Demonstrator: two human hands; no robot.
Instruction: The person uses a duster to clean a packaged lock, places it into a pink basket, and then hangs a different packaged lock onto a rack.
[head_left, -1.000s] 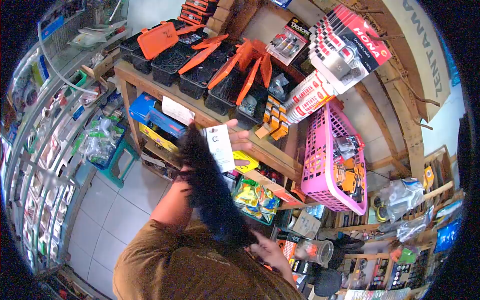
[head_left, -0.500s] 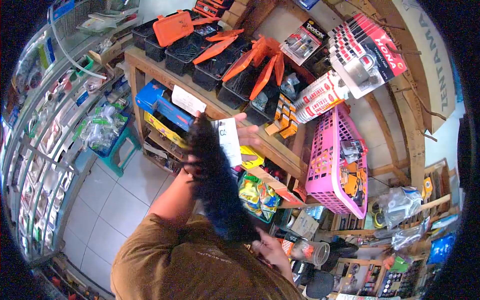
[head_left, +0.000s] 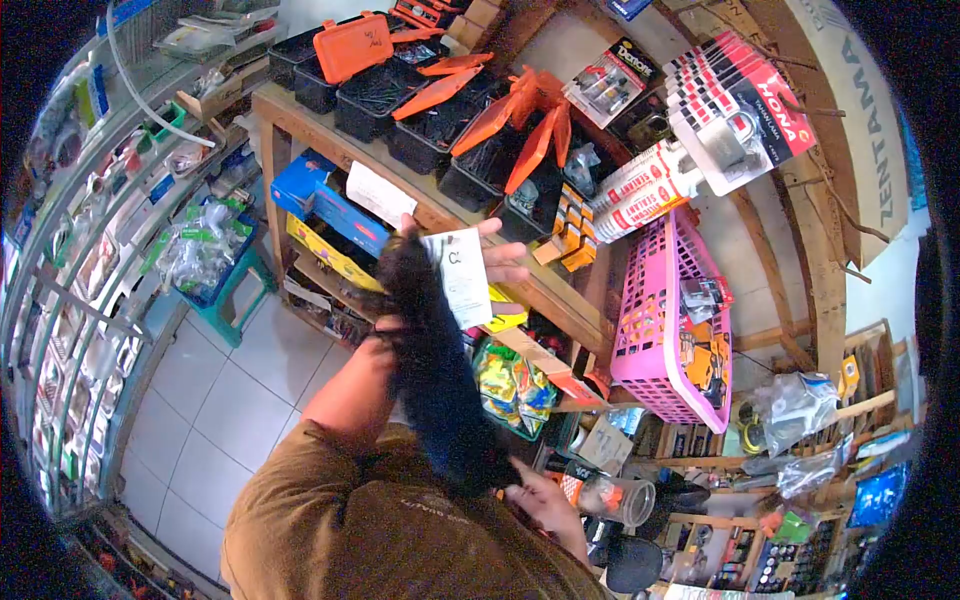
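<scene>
A long, dark, soft-looking item [head_left: 445, 400] slants down in front of the brown shirt; its exact kind is unclear. A white card with handwriting [head_left: 461, 278] lies at its upper end. My left hand [head_left: 500, 262] holds that end and the card, its fingertips stretched out behind the card and its palm mostly hidden. At the lower end, my right hand [head_left: 548, 502] is closed on the dark item, with its fingers partly in view.
Beyond my hands stands a wooden shelf [head_left: 340, 137] with black bins [head_left: 365, 95] and orange lids. A pink basket [head_left: 640, 335] is to the right, below silicone tubes [head_left: 640, 190]. Glass shelving curves along the left, beside a green stool [head_left: 240, 305] on the tiled floor.
The card has shifted slightly right and down and tilted a little. More of my left fingers shows beside it. Both hands keep hold of the dark item.
</scene>
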